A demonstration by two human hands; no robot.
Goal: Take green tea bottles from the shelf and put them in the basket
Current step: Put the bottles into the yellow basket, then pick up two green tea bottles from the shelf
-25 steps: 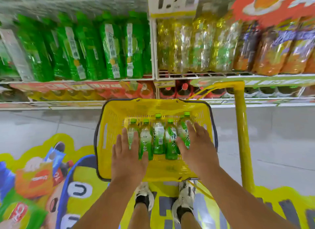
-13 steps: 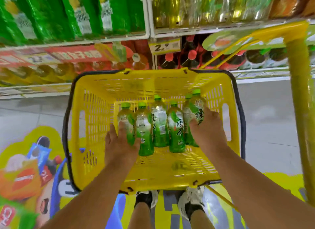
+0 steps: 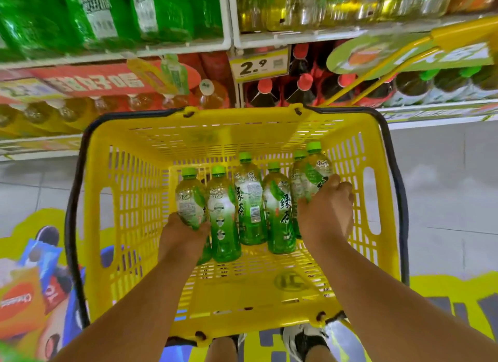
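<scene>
A yellow plastic basket point(image 3: 126, 200) with dark handles stands on the floor in front of the shelf. Several green tea bottles point(image 3: 250, 200) with green caps lie side by side on its bottom, caps pointing to the shelf. My left hand point(image 3: 183, 237) is closed around the leftmost bottle point(image 3: 190, 197). My right hand point(image 3: 327, 216) grips the rightmost bottle point(image 3: 316, 173), which rides a little higher than its neighbours. Both forearms reach down into the basket.
The shelf point(image 3: 231, 42) above holds large green bottles point(image 3: 94, 13) at left and yellow ones point(image 3: 310, 5) at right; a 2.9 price tag point(image 3: 260, 65) hangs below. Red-capped dark bottles point(image 3: 304, 89) fill the lower row. A yellow display post point(image 3: 458, 35) stands right. My shoes point(image 3: 304, 340) show below the basket.
The view has dropped closer to the basket. My hands went from lying flat over the row's ends to curling around the outermost bottles.
</scene>
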